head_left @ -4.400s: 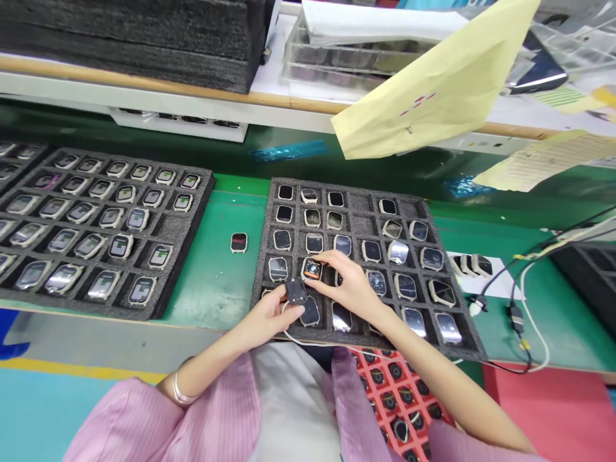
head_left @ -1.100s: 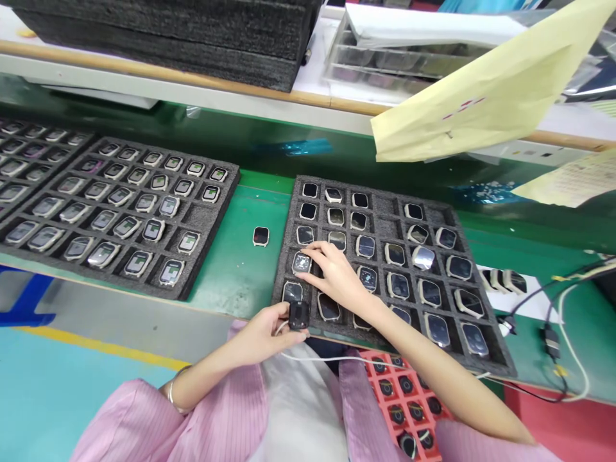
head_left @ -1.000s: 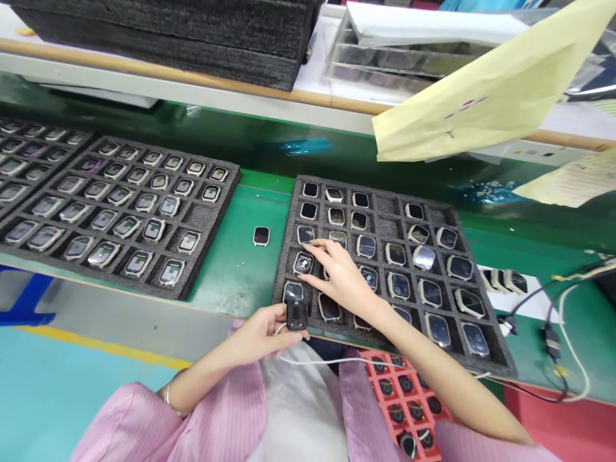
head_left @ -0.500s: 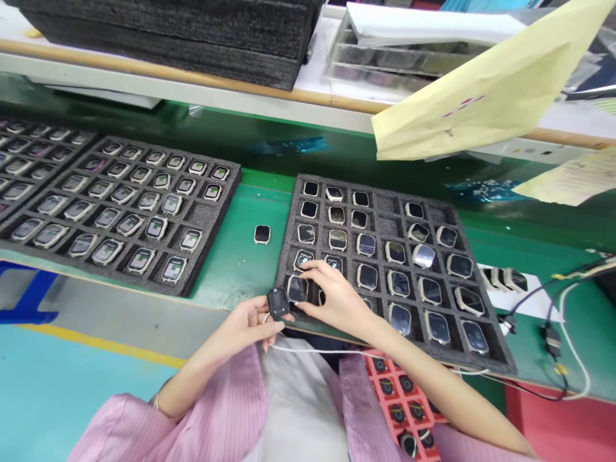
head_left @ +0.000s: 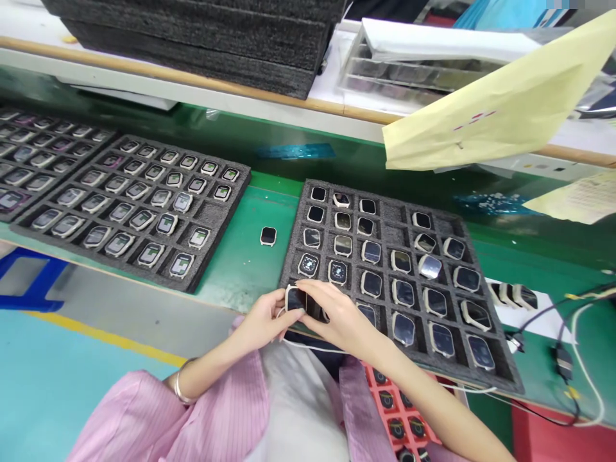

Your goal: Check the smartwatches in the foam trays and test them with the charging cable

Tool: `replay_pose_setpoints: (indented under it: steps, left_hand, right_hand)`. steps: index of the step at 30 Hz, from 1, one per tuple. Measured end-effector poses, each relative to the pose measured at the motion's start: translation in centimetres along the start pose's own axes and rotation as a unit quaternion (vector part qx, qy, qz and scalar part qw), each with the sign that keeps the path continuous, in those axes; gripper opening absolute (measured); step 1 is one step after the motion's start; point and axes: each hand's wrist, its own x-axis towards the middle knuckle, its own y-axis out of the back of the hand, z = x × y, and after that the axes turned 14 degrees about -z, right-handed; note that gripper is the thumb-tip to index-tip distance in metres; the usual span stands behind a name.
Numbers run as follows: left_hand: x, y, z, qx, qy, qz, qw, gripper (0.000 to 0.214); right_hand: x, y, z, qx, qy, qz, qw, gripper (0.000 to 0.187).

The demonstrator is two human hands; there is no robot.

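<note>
At the near left corner of the right foam tray (head_left: pixel 394 208), both hands meet around a smartwatch (head_left: pixel 294 299) with a dark screen and a pale frame. My left hand (head_left: pixel 264 321) is closed on its left side and lower edge, thumb at the front. My right hand (head_left: pixel 339 314) grips it from the right, fingers over the top edge. A white cable (head_left: pixel 315 348) runs from beneath my left hand; the black block seen there earlier is hidden now. Just behind, two watches in the tray have lit dials, one of them a lit watch (head_left: pixel 308 264).
A single watch (head_left: pixel 268 236) lies on the green bench between the trays. Left stands another foam tray (head_left: pixel 192 280) of watches. A red tray (head_left: pixel 380 393) sits below the bench edge. Several watches (head_left: pixel 513 295) and dark cables (head_left: pixel 561 359) lie at right. Yellow paper (head_left: pixel 481 122) hangs from the shelf.
My right hand has lifted the smartwatch from the tray's corner pocket and brought it to my left hand. The black block in my left hand has gone out of sight behind it.
</note>
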Motion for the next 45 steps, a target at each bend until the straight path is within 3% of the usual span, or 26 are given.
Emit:
replay_pose_setpoints:
  steps: [9,16,28,38,45]
  left_hand:
    - [0.3,-0.3,0.4,-0.093,-0.025,0.035,0.995,0.03]
    - [0.2,0.0,0.0,-0.097,-0.034,0.023,0.994,0.026]
    - [0.2,0.2,-0.5,-0.055,-0.027,0.032,0.998,0.032]
    - [0.3,0.2,-0.8,-0.082,-0.028,0.024,0.996,0.032]
    - [0.3,0.1,-0.5,-0.054,-0.022,0.012,0.998,0.035]
  right_hand:
    - [0.2,-0.1,0.4,0.038,0.019,0.021,0.999,0.036]
    - [0.1,-1.0,1.1,0.098,0.047,0.029,0.994,0.04]
    - [-0.3,-1.2,1.2,0.11,0.04,0.029,0.993,0.043]
    - [-0.1,-0.9,0.4,0.035,0.012,0.034,0.999,0.036]
    - [-0.1,-0.8,0.2,0.036,0.012,0.04,0.998,0.036]
